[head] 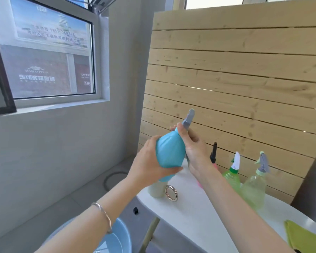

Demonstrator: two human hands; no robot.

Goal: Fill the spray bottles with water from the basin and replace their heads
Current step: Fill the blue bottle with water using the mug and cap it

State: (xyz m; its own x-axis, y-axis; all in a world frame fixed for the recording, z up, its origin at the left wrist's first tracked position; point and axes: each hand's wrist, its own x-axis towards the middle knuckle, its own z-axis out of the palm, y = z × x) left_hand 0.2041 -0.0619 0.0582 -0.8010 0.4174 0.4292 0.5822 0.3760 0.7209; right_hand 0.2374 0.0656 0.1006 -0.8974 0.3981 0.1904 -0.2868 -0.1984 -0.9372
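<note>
A round turquoise spray bottle (170,152) is held tilted in the air above the white table (193,209). My left hand (150,165) grips its belly from below. My right hand (192,145) grips its neck, just under the grey spray head (189,118) that sits on the bottle. On the table to the right stand a green spray bottle (233,177) with a white head and a pale green one (254,190) with a grey head. A black spray head (213,153) shows behind my right wrist. The blue basin (120,238) sits on the floor at the bottom left.
A cream cup (156,190) and a metal ring (171,193) sit near the table's left end. A yellow-green cloth (303,238) lies at the right edge. A wooden slat wall rises behind the table, and a window is at the left.
</note>
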